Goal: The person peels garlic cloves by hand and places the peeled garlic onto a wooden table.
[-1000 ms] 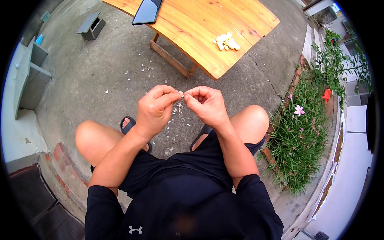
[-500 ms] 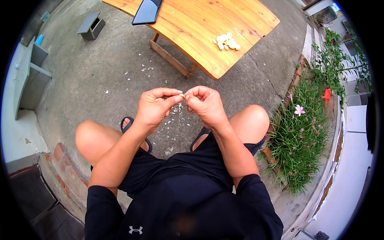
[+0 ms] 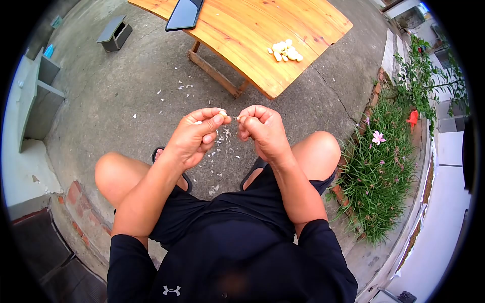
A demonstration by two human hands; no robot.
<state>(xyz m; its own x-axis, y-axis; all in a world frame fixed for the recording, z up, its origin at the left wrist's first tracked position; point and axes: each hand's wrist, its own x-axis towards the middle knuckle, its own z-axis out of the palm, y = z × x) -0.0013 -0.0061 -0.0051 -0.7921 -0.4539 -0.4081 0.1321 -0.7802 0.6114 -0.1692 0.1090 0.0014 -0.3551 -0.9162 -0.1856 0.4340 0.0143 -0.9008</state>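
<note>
Above the ground between my knees, my left hand (image 3: 194, 132) pinches a small pale garlic clove (image 3: 223, 114) between thumb and fingertips. Just to its right, my right hand (image 3: 262, 130) is closed in a pinch, with a thin scrap of garlic skin (image 3: 237, 118) at its fingertips. A narrow gap separates the two hands. Beyond them, a small heap of peeled garlic cloves (image 3: 286, 51) lies on the wooden table (image 3: 242, 38). Pale scraps of skin (image 3: 226, 135) litter the concrete below my hands.
A dark tablet or phone (image 3: 185, 14) rests at the table's left edge. Further left on the ground stands a grey box (image 3: 115, 34). A planted bed (image 3: 379, 177) edged with bricks runs along the right. My sandalled feet are under my hands.
My hands have come slightly apart. The left has turned and lifted a little with the clove, while the right has drawn off with the scrap of skin.
</note>
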